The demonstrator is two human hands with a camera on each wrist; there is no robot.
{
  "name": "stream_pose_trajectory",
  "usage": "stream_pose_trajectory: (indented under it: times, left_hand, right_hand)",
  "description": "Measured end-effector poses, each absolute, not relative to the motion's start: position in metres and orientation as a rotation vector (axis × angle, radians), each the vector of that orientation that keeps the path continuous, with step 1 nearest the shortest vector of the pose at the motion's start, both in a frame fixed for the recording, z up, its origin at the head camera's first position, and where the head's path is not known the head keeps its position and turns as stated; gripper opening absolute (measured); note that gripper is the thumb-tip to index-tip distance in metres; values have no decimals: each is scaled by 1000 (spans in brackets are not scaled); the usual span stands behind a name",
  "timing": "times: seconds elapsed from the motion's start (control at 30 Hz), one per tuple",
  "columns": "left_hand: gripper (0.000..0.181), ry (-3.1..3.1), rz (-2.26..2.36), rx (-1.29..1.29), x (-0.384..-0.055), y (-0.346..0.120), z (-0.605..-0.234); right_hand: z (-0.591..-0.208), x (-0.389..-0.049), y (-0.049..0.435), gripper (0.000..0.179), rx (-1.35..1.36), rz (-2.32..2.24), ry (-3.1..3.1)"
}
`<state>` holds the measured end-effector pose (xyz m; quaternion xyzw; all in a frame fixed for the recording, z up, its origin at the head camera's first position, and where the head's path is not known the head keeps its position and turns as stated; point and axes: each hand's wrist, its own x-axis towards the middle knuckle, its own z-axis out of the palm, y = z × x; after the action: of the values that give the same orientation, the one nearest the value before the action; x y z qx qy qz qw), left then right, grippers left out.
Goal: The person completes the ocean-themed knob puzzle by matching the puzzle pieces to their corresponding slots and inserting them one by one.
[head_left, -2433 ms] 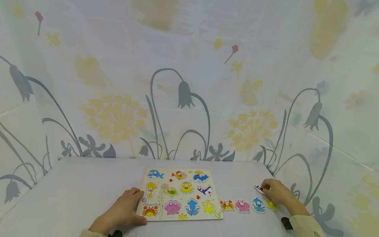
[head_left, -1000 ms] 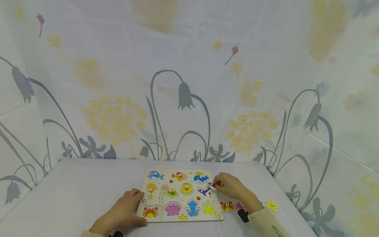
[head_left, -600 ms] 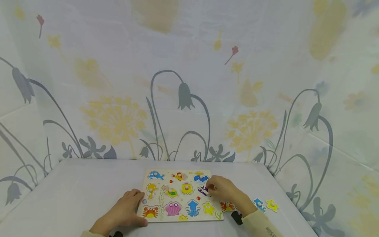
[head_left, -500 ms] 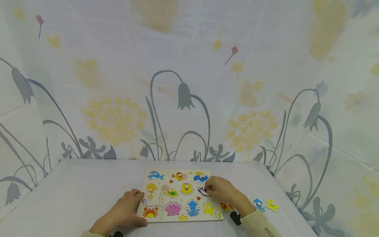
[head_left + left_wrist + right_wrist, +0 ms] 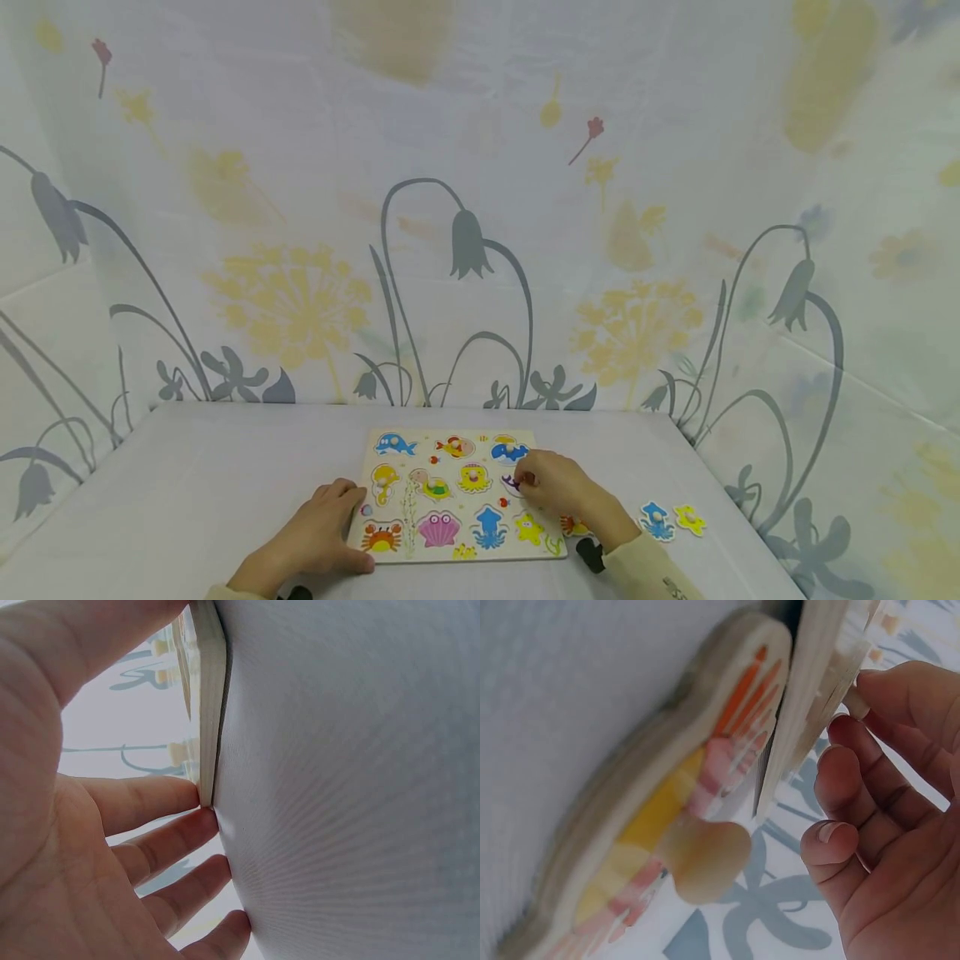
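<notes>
One puzzle board [image 5: 459, 501], lower centre of frame: left grip [image 5: 322, 527], fingers spread, touches left edge; right grip [image 5: 555, 483] pinches one knob [image 5: 855, 704] at right side. Three lie loose, lower right: crab piece [image 5: 573, 527], squid piece [image 5: 656, 527], star piece [image 5: 688, 522].

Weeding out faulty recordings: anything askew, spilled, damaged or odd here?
Nothing stands out. The puzzle board lies flat on the table, left hand at its left edge, right hand pinching a knob. The squid piece and starfish piece lie face up to the right; the crab piece is partly hidden. No spill or damage shows.
</notes>
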<state>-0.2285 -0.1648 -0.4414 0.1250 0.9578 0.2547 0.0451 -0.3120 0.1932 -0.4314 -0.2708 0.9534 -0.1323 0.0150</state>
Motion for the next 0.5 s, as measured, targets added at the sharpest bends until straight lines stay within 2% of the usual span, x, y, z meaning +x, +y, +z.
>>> stream_pose_trajectory:
  times: [0.5]
  left_hand:
    - [98, 2931, 784, 399, -227, -164, -440]
  right_hand:
    - [-432, -311, 193, 9, -845, -421, 2972]
